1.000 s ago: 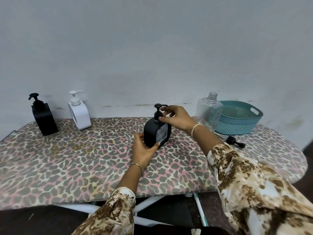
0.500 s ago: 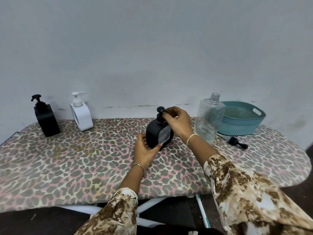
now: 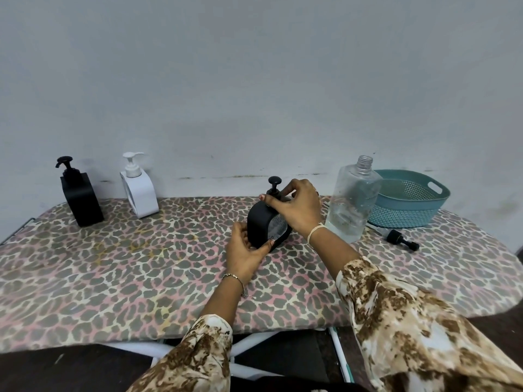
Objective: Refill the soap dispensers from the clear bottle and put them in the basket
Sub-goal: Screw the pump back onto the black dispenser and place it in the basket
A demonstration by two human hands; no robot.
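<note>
Now | L hand [image 3: 244, 251] grips black dispenser [image 3: 259, 222] low | R hand [image 3: 297, 207] pinches its pump [image 3: 274, 183]

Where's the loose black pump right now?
In the head view, the loose black pump lies on its side on the right of the leopard-print board, just in front of the teal basket and right of the clear bottle.

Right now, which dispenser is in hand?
The rounded black dispenser, centre: left hand grips its base, right hand its pump. Square black dispenser and white dispenser stand untouched left.
</note>
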